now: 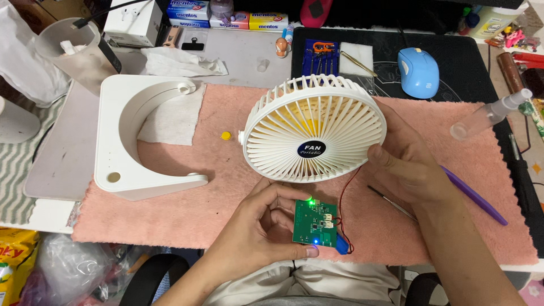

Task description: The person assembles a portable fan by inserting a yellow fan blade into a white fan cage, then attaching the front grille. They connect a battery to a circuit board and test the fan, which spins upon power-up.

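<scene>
- Our left hand [258,226] pinches the green circuit board [315,222] by its edges, fingers closed on it, low over the pink mat [187,209].
- Our right hand [405,164] grips the white fan head [314,129] at its right rim, tilting it up.
- We judge the board light, stiff and fragile; edges are the safe hold. Thin red wires [348,187] link it to the fan.
- The white U-shaped stand [127,141] lies left; a blue mouse [418,71] sits on the crowded desk beyond.

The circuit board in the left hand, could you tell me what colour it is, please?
The circuit board is green, with small green and blue lights lit; the head view shows it.
</scene>
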